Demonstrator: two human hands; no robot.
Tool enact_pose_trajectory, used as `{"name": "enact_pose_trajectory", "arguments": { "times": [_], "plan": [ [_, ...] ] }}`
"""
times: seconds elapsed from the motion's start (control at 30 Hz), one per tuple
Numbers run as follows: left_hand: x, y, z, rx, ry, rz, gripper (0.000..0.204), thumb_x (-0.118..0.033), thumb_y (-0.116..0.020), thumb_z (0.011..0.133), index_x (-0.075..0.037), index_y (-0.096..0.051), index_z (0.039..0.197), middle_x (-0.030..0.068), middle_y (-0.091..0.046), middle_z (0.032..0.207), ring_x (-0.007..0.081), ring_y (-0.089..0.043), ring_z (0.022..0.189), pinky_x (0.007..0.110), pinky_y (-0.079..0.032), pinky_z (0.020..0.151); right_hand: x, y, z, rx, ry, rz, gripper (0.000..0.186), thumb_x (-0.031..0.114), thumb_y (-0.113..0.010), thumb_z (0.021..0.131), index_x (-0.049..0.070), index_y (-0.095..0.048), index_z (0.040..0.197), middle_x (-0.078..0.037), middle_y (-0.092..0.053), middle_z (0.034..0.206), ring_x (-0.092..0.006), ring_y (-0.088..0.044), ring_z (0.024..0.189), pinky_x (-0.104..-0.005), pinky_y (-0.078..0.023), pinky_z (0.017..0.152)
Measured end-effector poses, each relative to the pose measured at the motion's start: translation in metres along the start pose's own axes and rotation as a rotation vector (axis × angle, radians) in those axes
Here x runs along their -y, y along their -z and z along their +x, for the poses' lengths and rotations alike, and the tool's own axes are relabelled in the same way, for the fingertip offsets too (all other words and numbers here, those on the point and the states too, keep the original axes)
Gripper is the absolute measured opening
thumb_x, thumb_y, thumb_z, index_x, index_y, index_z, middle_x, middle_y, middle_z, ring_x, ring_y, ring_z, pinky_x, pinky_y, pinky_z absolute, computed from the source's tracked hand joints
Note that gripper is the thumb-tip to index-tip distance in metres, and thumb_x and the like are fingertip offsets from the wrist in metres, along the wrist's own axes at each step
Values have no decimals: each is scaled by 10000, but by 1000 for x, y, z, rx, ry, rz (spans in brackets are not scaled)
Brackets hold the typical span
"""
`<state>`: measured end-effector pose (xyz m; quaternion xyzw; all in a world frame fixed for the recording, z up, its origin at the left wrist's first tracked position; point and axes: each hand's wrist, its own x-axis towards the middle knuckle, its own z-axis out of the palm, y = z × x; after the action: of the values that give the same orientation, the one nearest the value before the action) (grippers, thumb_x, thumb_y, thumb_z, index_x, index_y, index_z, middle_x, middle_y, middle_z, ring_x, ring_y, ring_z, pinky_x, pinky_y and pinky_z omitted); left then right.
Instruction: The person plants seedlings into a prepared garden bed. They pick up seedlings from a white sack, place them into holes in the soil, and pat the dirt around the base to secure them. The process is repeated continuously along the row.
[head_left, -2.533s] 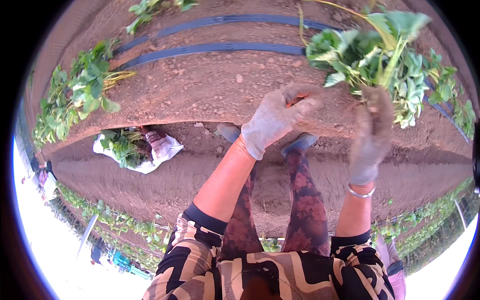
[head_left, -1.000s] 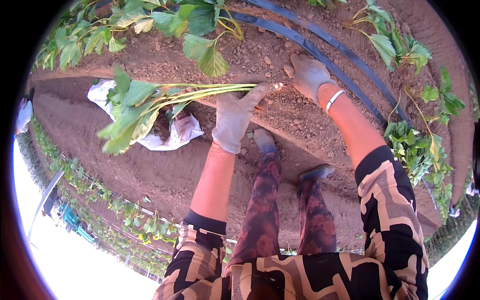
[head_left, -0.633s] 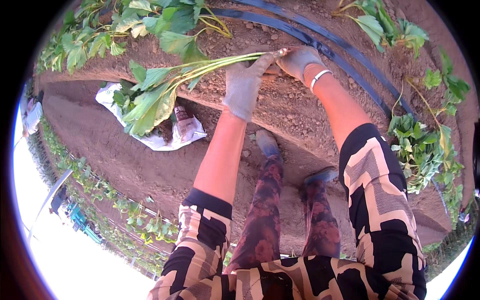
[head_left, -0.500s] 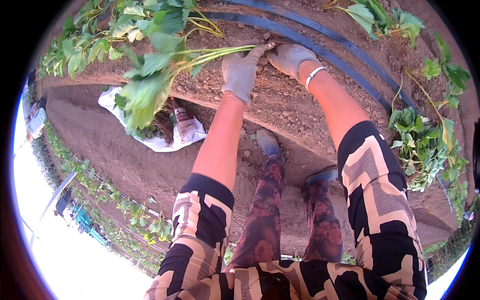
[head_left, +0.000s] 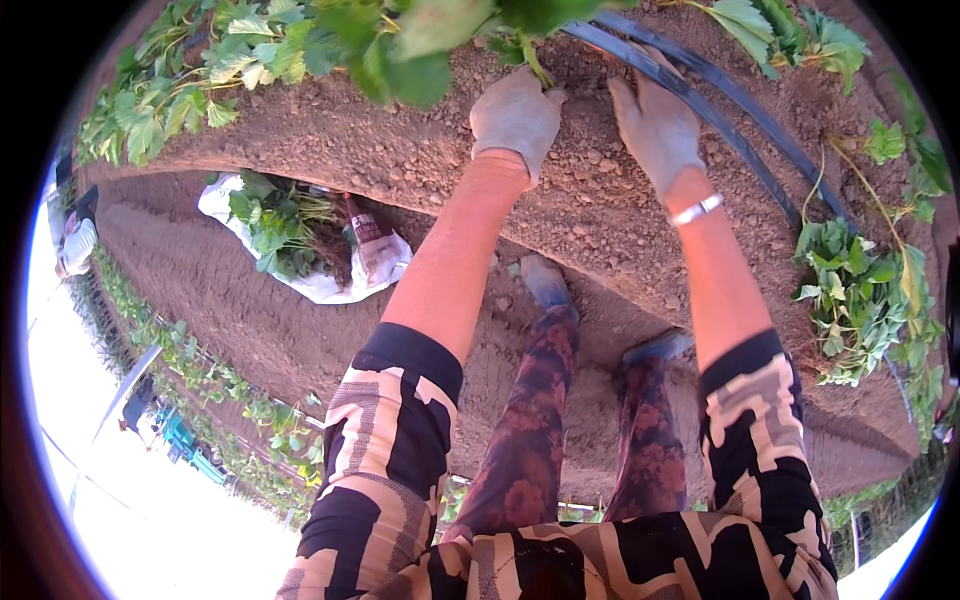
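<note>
My left hand, in a pale grey glove, is closed round the stem base of a leafy strawberry plant. The plant now stands upright over the soil bed, its leaves blurred and cut off by the upper edge. Whether its roots are in the soil is hidden behind the hand. To the right, my gloved right hand is against the soil, thumb and fingers apart, with nothing seen in it. Its fingertips reach the black drip hoses, partly hidden there.
On the furrow floor to the left lies a white sack with more strawberry plants and a brown packet. Planted leaves line the bed at far left; a leafy clump lies at right. My shoes stand in the furrow.
The plant has swung from lying leftward over the sack to upright at the bed. My left hand has turned with it. My right hand has left the roots, moved right and spread.
</note>
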<state>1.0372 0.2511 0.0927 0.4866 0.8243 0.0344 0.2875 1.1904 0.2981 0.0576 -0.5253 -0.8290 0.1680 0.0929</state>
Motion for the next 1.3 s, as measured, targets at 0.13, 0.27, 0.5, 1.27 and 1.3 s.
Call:
{"name": "enact_pose_trajectory", "arguments": {
  "times": [0.13,0.27,0.5,1.27,1.3],
  "plan": [
    [1,-4,3,9,-38,-55,367,-356,-557,890,-41,-632,1063,172,-660,1003,349,-640,935,439,-504,813,9,-23,5,56,104,-9,443,351,-430,939,107,-475,1306,-140,-465,1342,-305,-430,1256,-442,-326,1064],
    [17,-6,-4,-195,-178,192,378,-337,-575,876,-35,-616,1099,168,-632,1064,326,-611,987,432,-483,856,26,-8,-12,399,99,56,447,351,-395,947,112,-471,1317,-130,-468,1347,-311,-480,1207,-424,-370,1035],
    [43,-35,-2,-89,-110,-67,337,-312,-583,857,-72,-609,1093,110,-613,1089,276,-575,1032,390,-461,871,33,-21,-18,165,189,-75,464,357,-430,931,143,-465,1341,-57,-441,1402,-272,-352,1324,-456,-251,1095],
    [336,-40,-162,-311,613,162,705,-475,-703,748,-49,-501,1271,166,-526,1286,333,-449,1247,437,-362,1033,29,-31,-4,236,175,-71,443,350,-378,987,74,-474,1319,-188,-530,1280,-356,-515,1154,-425,-418,973],
    [347,-48,-166,-170,842,126,703,-505,-687,753,-68,-497,1270,156,-547,1263,323,-489,1212,450,-409,992,28,-31,-5,274,152,-165,454,366,-364,988,76,-477,1319,-184,-532,1278,-346,-523,1145,-421,-424,965]
  ]
}}
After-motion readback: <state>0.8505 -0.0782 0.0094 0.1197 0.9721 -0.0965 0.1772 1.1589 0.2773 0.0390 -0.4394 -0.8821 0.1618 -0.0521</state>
